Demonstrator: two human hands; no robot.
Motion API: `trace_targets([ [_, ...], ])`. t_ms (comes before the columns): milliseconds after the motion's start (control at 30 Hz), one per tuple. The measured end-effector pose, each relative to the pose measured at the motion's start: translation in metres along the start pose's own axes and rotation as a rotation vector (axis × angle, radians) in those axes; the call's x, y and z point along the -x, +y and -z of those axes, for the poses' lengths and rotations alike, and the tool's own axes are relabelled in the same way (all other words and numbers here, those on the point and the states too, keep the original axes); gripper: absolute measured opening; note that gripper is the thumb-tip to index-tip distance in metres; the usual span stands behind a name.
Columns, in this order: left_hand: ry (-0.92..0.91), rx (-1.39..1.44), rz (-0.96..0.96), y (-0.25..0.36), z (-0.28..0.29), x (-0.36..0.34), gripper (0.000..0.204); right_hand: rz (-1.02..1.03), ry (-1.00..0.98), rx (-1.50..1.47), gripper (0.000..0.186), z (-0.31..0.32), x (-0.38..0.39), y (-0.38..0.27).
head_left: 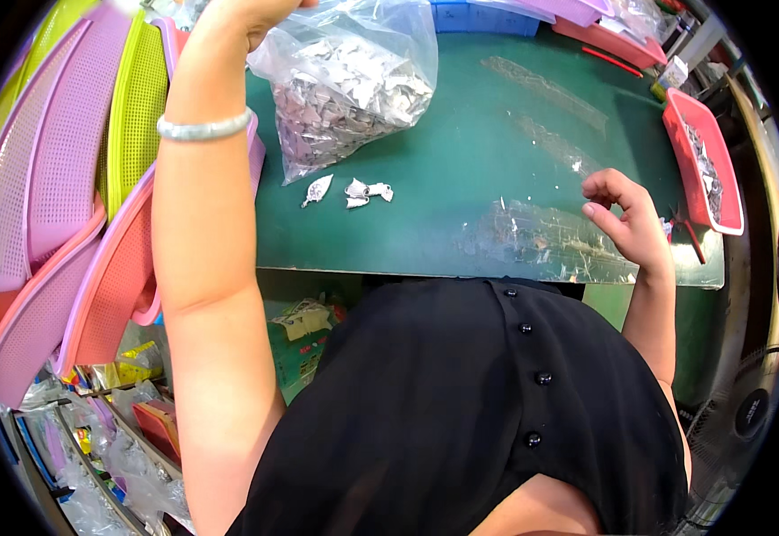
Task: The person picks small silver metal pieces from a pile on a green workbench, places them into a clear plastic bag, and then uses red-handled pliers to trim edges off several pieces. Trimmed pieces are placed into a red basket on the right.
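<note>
1. Showing the left hand (260, 16) at the upper margin, beside the upper left part of a clear plastic bag (398, 22); fingers cut off by the frame, so cannot tell how far open or whether gripping anything. Wearing a pale bracelet (204, 127) on the same arm.
2. Showing the right hand (626, 219) near the front edge of the green tabletop (461, 134), fingers loosely curled, thumb apart from them, with nothing visible in the grasp.
3. Locating the bag at the back left of the tabletop, bulging with flat silver-grey pieces (353, 103).
4. Noting, just in front of the bag, one leaf-shaped piece (318, 190) and, to its right, a small cluster of pieces (369, 191).
5. Placing a pink tray (689, 179) of similar-looking grey bits at far right, beyond the right hand.
6. Marking perforated baskets (67, 170), stacked at left.
</note>
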State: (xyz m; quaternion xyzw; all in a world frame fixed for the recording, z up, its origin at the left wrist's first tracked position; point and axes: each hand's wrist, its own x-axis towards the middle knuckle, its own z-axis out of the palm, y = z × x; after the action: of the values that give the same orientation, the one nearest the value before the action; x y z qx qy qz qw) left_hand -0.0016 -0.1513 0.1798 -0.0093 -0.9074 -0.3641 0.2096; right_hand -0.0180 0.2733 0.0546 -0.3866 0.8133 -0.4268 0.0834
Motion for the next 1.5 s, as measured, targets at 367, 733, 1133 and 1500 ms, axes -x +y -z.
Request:
trace_targets([
  [367, -0.068, -0.327, -0.001, 0.038, -0.011, 0.05, 0.036, -0.143, 0.132, 0.084, 0.021, 0.002, 0.076, 0.016],
  [733, 0.174, 0.012, 0.007, 0.015, -0.072, 0.188, 0.019, -0.434, 0.458, 0.22, 0.021, 0.019, 0.114, 0.059],
  [1133, -0.05, 0.03, 0.178, 0.012, -0.116, 0.207, 0.02, -0.426, 0.35, 0.605, 0.035, 0.074, 0.098, 0.109],
  [1500, -0.247, 0.019, 0.102, 0.041, -0.159, 0.187, 0.021, -0.393, 0.273, 0.355, 0.036, 0.086, 0.092, 0.105],
])
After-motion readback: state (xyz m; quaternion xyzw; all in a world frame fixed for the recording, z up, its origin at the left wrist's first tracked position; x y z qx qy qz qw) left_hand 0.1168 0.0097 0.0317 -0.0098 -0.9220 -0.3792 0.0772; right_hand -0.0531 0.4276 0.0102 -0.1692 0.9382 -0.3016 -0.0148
